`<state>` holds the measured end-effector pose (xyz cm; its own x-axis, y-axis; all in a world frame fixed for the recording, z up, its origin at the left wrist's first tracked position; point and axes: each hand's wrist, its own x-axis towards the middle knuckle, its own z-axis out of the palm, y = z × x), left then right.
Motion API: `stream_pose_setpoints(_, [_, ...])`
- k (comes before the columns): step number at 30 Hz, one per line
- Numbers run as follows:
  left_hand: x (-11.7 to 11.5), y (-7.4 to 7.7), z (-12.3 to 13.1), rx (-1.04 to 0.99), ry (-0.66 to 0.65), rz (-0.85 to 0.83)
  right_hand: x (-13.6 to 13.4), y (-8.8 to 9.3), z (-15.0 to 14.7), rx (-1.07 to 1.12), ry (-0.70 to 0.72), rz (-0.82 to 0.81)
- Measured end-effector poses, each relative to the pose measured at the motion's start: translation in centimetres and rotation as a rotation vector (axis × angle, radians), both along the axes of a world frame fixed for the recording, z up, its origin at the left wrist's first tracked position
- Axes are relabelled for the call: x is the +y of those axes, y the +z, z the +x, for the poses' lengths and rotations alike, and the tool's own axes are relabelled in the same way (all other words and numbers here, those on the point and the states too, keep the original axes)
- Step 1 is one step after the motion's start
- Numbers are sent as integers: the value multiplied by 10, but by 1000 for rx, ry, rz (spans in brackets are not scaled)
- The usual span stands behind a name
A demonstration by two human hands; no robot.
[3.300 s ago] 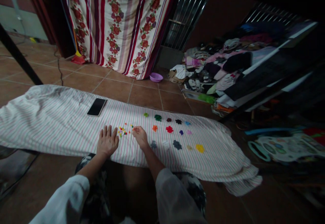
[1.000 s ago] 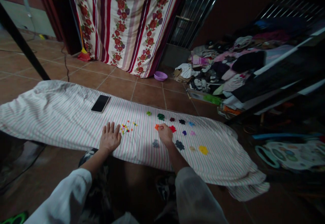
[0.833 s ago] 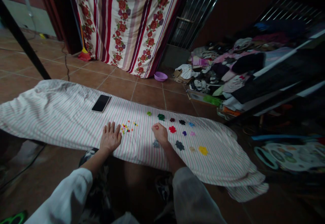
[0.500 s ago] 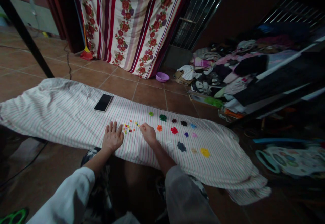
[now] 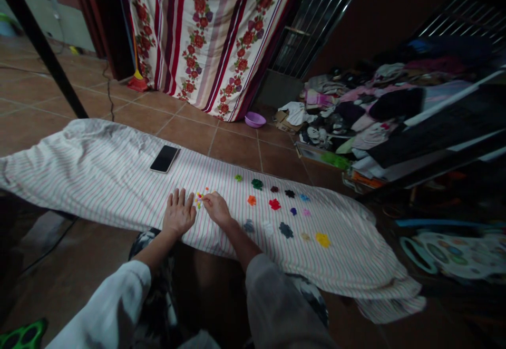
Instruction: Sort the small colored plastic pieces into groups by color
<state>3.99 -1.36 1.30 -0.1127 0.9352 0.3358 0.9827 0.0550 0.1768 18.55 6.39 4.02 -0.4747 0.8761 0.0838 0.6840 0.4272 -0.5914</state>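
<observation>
My left hand [image 5: 179, 214] lies flat on the striped cloth [image 5: 114, 180], fingers stretched out, just left of a small heap of mixed-colour bits [image 5: 198, 200]. At the right side of that heap, my right hand [image 5: 217, 208] has thumb and forefinger pinched together; whatever is between the tips is too small to make out. Right of this hand, bits are grouped by colour, among them an orange pile [image 5: 252, 200], a red pile [image 5: 274, 204], a dark green pile [image 5: 257, 184], a dark grey pile [image 5: 285, 230] and a yellow pile [image 5: 323, 240].
A smartphone [image 5: 165, 158] lies on the cloth beyond my left hand. Past the cloth, a purple basin [image 5: 255, 119] stands on the tiled floor by a flowered curtain [image 5: 201, 38]. Clothes are heaped [image 5: 367, 106] at the right.
My right hand has moved left, from beside the mixed heap to its bits. A blue-grey pile that it was covering now shows. My left hand stays flat; the view has shifted slightly.
</observation>
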Motion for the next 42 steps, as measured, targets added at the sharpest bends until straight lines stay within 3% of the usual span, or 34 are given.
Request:
stream_pose_setpoints(8, [0,0,-1,-19,1,-2,-9,4,-6,-130,26,-7])
stream_pose_setpoints(22, [1,-2,-1,-27,-2,1,-13,26,-25,-376,-19,-94])
stream_pose_setpoints(31, [0,0,-1,-11,-6,-7,-15,23,-24,-272,-58,-65])
stream_pose_setpoints(42, [-2,4,1,24,-7,-9,-15,24,-12,-80,-266,-59])
